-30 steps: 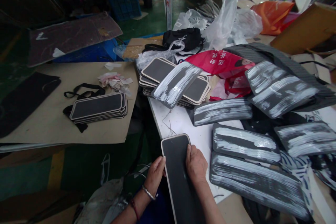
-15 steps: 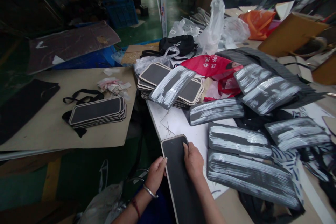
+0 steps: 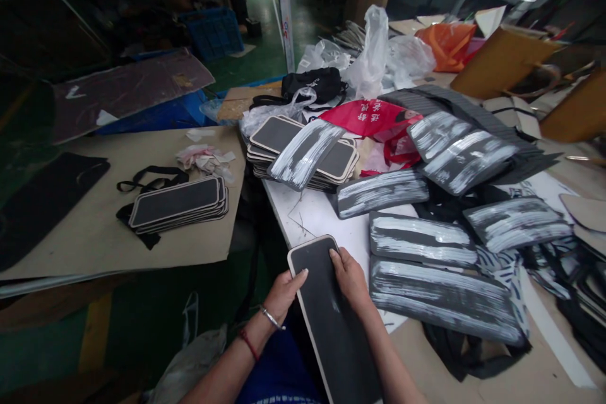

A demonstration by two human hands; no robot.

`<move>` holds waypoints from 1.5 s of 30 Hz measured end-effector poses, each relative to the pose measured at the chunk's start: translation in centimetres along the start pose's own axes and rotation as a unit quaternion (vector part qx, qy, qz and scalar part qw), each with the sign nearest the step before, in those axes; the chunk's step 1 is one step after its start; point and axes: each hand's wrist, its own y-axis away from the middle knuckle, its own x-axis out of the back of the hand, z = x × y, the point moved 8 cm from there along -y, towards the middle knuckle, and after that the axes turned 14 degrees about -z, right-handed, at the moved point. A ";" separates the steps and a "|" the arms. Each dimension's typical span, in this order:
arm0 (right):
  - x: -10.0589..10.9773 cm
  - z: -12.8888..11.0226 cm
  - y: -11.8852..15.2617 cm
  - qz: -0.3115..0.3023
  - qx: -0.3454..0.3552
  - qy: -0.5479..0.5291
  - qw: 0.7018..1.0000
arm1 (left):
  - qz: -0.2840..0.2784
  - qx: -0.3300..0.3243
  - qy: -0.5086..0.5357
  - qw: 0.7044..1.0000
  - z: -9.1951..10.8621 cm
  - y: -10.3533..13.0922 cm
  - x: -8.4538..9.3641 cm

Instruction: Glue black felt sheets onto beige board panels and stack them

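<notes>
A long black panel with rounded corners and a pale rim (image 3: 326,315) lies lengthwise in front of me, its far end over the white table edge. My left hand (image 3: 285,290) grips its left side, thumb on top and fingers hidden beneath. On the opposite edge, my right hand (image 3: 349,274) is closed with the thumb on the face. Just right of it lie dark pieces streaked with white, such as the large one (image 3: 445,297) and a smaller one (image 3: 421,238). Beyond, another streaked piece (image 3: 307,153) rests across a stack of similar rimmed panels (image 3: 337,161).
On the left table (image 3: 71,246) sit a second stack of panels (image 3: 177,202), a black strap (image 3: 154,175) and crumpled scraps (image 3: 206,158). A red printed bag (image 3: 360,117), clear plastic bags (image 3: 374,57) and a black pouch (image 3: 315,83) crowd the back. A gap separates the tables.
The panel's far end has risen slightly in both hands. My left thumb has moved from the panel's edge onto its face. The view has shifted a little.
</notes>
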 end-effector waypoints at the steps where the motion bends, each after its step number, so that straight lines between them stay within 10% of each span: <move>1: 0.1 0.0 0.1 0.005 -0.002 0.003 1.000 | 0.007 0.002 0.009 1.000 -0.2 0.0 0.0; 12: 1.5 8.0 11.0 0.004 -0.075 -0.041 0.996 | 0.158 -0.031 0.065 0.985 -1.0 0.1 0.6; 19: 1.9 10.6 14.4 0.077 -0.109 -0.005 0.991 | 0.145 0.061 -0.277 0.948 -1.1 -0.2 0.5; 25: 2.7 8.3 16.7 0.260 -0.052 0.217 0.939 | 0.107 0.139 -0.383 0.907 -0.8 0.8 1.3; 28: 0.4 6.0 17.6 0.285 -0.003 0.260 0.923 | 0.118 0.093 -0.565 0.811 1.3 1.8 1.2; 31: -2.6 3.3 16.9 0.241 0.042 0.263 0.933 | 0.103 -0.099 -0.734 0.664 4.1 2.0 -2.1; 36: -4.9 0.8 14.8 0.168 0.091 0.257 0.947 | -0.038 -0.252 -0.811 0.527 2.8 -0.6 -7.8; 45: -3.9 4.9 14.5 0.249 0.043 0.282 0.926 | -0.057 -0.202 -0.868 0.450 0.0 -2.7 -8.4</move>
